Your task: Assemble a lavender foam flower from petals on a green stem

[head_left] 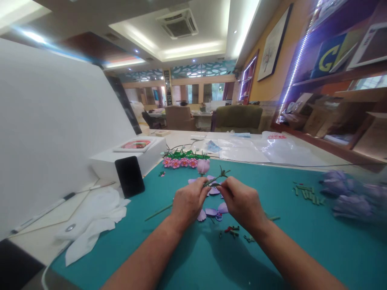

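A thin green artificial flower stem [159, 212] slants over the mat, with small pointed green tips at its upper end. My left hand [190, 202] is closed around the stem's middle. In my right hand [244, 200] a narrow dark green leaf [216, 185] is pinched beside the stem; whether the two are joined I cannot tell. Loose lilac petals [211, 212] lie beneath my hands, partly hidden by them. Just beyond stands a pale pink-lilac flower bud [203, 166]. Small red and green pieces [232, 230] are scattered nearer to me.
On the teal mat [302, 249], a row of pink flowers [179, 162] lies at the back and short green pieces [308, 193] at the right, near lilac blooms [352, 205]. A black phone [130, 176] leans against a white box [105, 163]. White tissues [96, 217] lie at left.
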The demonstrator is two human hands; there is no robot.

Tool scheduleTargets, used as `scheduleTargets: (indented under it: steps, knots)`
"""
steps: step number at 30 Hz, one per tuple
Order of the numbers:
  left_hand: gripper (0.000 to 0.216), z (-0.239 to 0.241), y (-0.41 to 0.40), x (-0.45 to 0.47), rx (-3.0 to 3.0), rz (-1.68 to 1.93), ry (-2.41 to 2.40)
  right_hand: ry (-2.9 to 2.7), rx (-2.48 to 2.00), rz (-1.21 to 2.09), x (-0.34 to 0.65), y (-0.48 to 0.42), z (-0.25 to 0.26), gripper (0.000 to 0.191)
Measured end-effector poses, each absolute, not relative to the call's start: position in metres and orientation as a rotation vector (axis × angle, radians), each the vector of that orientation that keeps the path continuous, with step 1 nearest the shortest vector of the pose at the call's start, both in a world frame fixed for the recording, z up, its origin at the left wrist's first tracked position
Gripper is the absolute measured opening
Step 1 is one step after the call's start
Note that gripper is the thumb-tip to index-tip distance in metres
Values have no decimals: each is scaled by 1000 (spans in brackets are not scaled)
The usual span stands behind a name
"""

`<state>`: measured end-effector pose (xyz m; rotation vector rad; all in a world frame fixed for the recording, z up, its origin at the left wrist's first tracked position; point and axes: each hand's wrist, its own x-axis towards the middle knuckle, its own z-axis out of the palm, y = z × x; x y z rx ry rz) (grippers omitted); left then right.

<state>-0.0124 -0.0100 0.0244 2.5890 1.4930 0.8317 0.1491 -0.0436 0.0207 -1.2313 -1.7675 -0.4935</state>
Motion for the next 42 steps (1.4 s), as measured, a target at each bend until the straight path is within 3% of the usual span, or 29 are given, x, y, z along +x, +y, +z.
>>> scheduleTargets:
  steps: [13,26,33,36,42]
  knots:
    - [31,19,-6,-16,2665,999,1364,-1765,-1176,-506,146,-46,19,25]
    - [34,10,3,-18,2737,1155,1270,-1776,-1137,-147,126,-52,21,13]
    - [33,17,-1,-21,2596,1196,1257,-1906,-982,36,131,-57,32,18]
    - [34,27,-2,-23,2403,1226,1331,-1888,-1183,23,154,-55,49,22]
    - [41,46,2,-32,2183,1208,1368,-2178,-2080,62,213,-44,69,20]
